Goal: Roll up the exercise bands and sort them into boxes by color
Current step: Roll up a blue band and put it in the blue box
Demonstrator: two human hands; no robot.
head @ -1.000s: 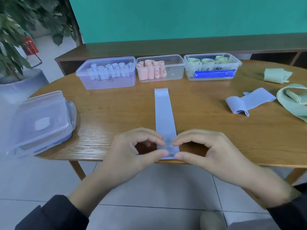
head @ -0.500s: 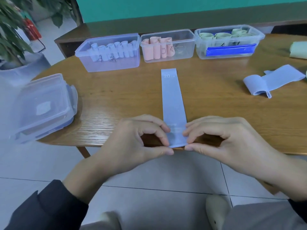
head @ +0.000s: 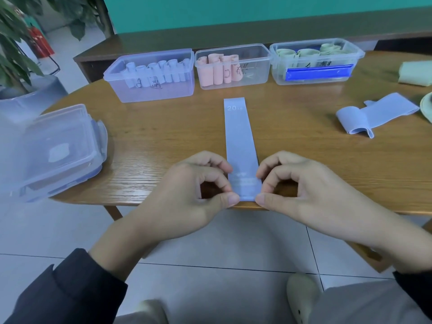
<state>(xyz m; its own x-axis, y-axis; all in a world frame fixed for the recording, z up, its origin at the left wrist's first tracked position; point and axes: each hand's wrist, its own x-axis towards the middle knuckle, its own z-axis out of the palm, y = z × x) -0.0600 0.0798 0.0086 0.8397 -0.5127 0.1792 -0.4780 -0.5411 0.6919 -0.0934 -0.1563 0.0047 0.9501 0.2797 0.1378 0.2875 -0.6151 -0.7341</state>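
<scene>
A long blue exercise band (head: 238, 136) lies flat on the wooden table (head: 163, 141), running away from me, printed "20" at its far end. My left hand (head: 187, 195) pinches its near end from the left, and my right hand (head: 304, 192) pinches it from the right, thumbs at the table's front edge. Three clear boxes stand in a row at the back: one with blue rolls (head: 152, 76), one with pink rolls (head: 231, 66), one with green rolls (head: 313, 59).
A stack of clear lids (head: 56, 148) sits at the table's left edge. Another blue band (head: 374, 115), partly folded, lies at the right, with a green band (head: 413, 73) and a green edge beyond. A potted plant (head: 16, 43) stands at far left.
The view has tipped downward, so the boxes appear nearer the top. Both hands stay pinching the band's near end, fingers shifting slightly apart along its edges.
</scene>
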